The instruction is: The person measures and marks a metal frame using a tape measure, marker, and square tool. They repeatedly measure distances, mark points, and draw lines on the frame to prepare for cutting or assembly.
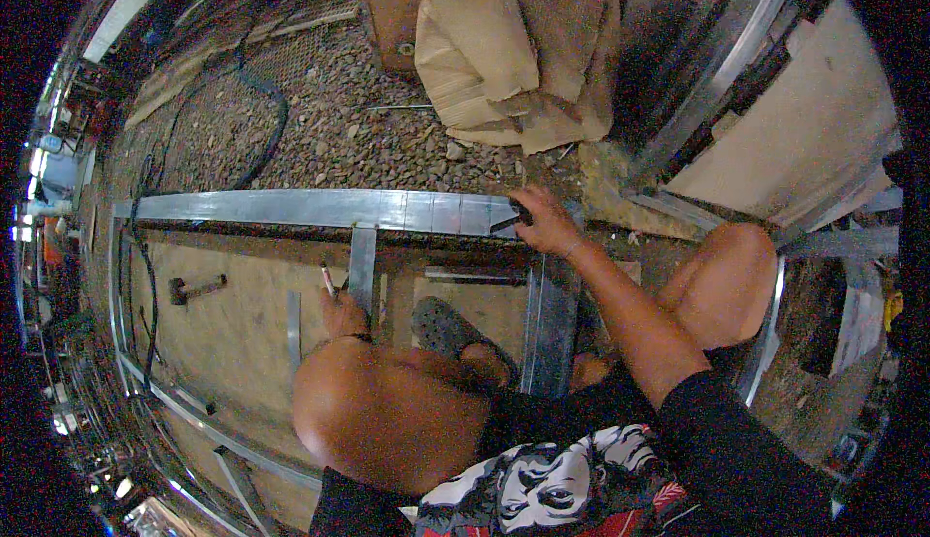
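A long, shiny metal bar (320, 210) lies crosswise in front of me, with several thin dark lines across its right half. At its right end my right hand (545, 222) rests with fingers curled round a small dark thing (522, 213); its kind is hard to make out. Lower and to the left, my left hand (344, 316) is closed on a slim white and red marker (327, 278), held upright beside a short metal crosspiece (362, 264). My left knee partly hides that hand's wrist.
A hammer (197, 288) and a narrow metal strip (294, 326) lie on the board (252, 343) inside the frame. Dark cable (279, 125) loops over gravel (339, 121). Folded cardboard (523, 53) lies beyond; metal profiles (722, 82) stand at right. My grey clog (446, 326) is inside the frame.
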Motion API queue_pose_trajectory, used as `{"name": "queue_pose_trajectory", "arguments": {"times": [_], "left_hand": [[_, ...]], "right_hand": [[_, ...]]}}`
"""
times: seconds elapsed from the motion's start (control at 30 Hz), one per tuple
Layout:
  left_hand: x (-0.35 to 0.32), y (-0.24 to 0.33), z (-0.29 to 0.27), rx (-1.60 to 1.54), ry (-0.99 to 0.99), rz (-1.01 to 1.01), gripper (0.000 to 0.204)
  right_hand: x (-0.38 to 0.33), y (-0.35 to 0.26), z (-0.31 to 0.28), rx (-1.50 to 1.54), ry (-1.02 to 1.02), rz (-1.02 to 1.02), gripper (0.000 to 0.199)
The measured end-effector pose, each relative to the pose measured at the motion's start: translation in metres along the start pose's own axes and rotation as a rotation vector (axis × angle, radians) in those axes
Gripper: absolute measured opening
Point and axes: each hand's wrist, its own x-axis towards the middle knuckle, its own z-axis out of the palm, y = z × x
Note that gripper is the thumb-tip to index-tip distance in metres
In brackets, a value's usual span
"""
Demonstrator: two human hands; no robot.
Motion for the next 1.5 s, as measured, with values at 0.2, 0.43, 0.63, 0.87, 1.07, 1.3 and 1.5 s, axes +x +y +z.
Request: {"name": "queue_pose_trajectory", "arguments": {"times": [0.2,0.43,0.63,0.87,1.07,1.3,1.5], "left_hand": [[0.002,0.003,0.004,-0.008,-0.06,-0.083,0.032],[0.003,0.003,0.01,-0.021,-0.097,-0.115,0.029],[0.01,-0.002,0.008,-0.111,-0.156,-0.19,0.028],[-0.001,0.022,-0.006,-0.046,-0.18,-0.2,0.02],[-0.008,0.044,-0.016,-0.054,-0.196,-0.181,0.02],[-0.002,0.016,-0.001,0.049,-0.008,0.012,0.038],[0.004,0.011,0.011,-0.058,-0.016,-0.049,0.028]], "right_hand": [[0.001,0.007,-0.002,-0.128,-0.101,0.009,0.042],[-0.013,0.053,-0.005,-0.09,0.115,-0.144,0.035],[-0.017,0.06,-0.015,-0.111,-0.045,-0.113,0.034],[-0.021,0.037,-0.022,-0.175,-0.073,-0.033,0.034],[-0.021,0.04,-0.024,-0.107,-0.071,-0.028,0.033],[-0.018,0.052,-0.013,-0.052,-0.007,-0.091,0.027],[-0.019,0.056,-0.012,-0.073,0.02,-0.11,0.03]]}}
